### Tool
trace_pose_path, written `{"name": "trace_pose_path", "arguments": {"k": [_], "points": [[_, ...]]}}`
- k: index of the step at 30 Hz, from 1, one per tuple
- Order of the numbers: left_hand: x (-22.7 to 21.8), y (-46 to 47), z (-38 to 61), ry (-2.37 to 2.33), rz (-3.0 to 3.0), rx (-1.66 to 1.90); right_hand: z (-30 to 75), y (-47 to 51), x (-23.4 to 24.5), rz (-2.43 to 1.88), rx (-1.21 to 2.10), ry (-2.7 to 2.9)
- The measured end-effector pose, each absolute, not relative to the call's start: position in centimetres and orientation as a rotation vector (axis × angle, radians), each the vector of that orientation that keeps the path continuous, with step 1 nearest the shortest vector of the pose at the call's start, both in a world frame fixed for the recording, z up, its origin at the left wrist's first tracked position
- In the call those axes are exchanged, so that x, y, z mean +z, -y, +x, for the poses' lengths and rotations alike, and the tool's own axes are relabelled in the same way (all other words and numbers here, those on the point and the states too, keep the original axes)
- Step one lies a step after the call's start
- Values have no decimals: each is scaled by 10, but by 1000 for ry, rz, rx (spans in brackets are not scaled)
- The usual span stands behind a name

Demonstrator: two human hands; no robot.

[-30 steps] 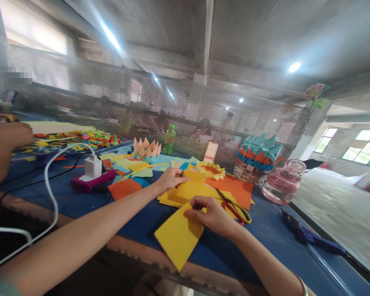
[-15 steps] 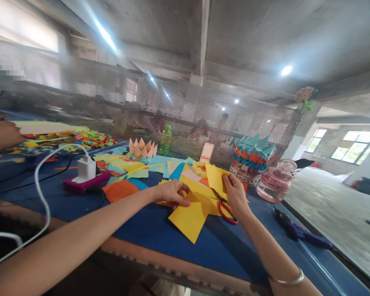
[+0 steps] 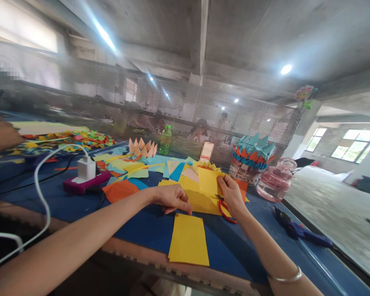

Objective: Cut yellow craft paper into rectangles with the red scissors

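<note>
My left hand (image 3: 174, 198) is over the table with its fingers curled and its fingertips pointing down. They come right up to the top edge of a yellow paper rectangle (image 3: 189, 240), which lies flat near the table's front edge; no grip on it shows. In my right hand (image 3: 232, 192), thumb and fingers pinch the upper right side of another yellow paper piece (image 3: 209, 181). Just below that hand are red-handled scissors (image 3: 226, 211); whether its fingers also hold them cannot be made out. A larger yellow sheet (image 3: 197, 200) lies beneath on the blue table.
Coloured paper scraps and a peach paper crown-shaped piece (image 3: 142, 149) lie behind. A green bottle (image 3: 165, 140), a basket with blue and orange paper points (image 3: 245, 170) and a pink glass jar (image 3: 274, 183) stand farther back. A glue gun (image 3: 299, 230) lies right, a purple power strip (image 3: 86, 181) left.
The yellow rectangle under my left hand has shifted toward the front edge and turned straighter. My right hand has moved slightly left, bringing its yellow piece lower over the large sheet.
</note>
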State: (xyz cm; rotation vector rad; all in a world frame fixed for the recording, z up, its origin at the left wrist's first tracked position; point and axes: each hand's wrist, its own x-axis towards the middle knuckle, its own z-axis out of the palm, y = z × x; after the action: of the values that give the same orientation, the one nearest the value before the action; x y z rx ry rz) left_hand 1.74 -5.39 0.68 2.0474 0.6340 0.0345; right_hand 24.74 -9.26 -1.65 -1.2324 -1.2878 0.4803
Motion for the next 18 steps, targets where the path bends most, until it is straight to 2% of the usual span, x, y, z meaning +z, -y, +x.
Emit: {"name": "trace_pose_path", "arguments": {"k": [6,9,12,18], "points": [[-1,29,19,-956,2022,569,246,90,-21,-1267,467,1353],[-3,15,14,-1224,2255,759,248,88,-24,-1298,468,1442],[-6,7,7,-1378,2463,756,249,88,-27,-1419,396,1576],[-11,5,0,-1386,2583,494,250,92,-29,-1713,83,1886]]}}
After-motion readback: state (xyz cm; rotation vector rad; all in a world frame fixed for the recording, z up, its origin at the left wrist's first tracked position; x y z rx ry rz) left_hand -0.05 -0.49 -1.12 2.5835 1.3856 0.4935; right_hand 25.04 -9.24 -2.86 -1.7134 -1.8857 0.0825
